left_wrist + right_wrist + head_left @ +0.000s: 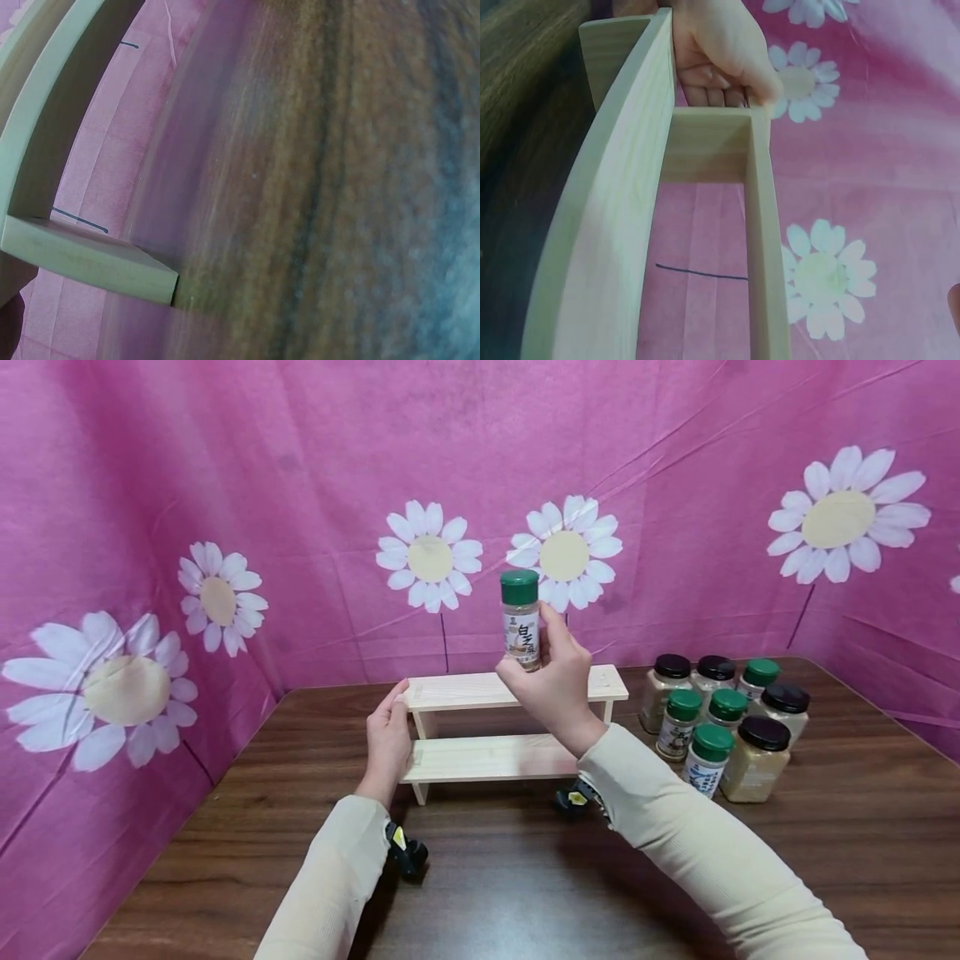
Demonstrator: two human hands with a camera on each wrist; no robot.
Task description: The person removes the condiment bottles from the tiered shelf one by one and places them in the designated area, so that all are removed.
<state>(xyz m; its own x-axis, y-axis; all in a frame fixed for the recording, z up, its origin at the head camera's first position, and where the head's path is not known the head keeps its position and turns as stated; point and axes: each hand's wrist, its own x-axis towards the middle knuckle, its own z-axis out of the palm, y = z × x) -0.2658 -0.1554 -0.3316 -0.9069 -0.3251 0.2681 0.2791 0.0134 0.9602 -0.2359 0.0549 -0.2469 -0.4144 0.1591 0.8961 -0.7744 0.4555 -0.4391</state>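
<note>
A small spice jar (521,618) with a green lid and a white label with dark characters is held upright by my right hand (555,681). The jar is above the upper board of a pale two-step wooden rack (480,758) and apart from it. At the rack's left end, my left hand (388,735) holds the side. In the right wrist view, that left hand (724,45) has its thumb at the upper board's edge and its fingers curled by the end piece. The left wrist view shows part of the rack (90,262) up close.
On the right of the brown wooden table (480,877) stand several jars: green-lidded spice jars (705,760) and larger black-lidded jars (757,760). A pink cloth (322,468) with white flowers hangs behind the table and at its sides.
</note>
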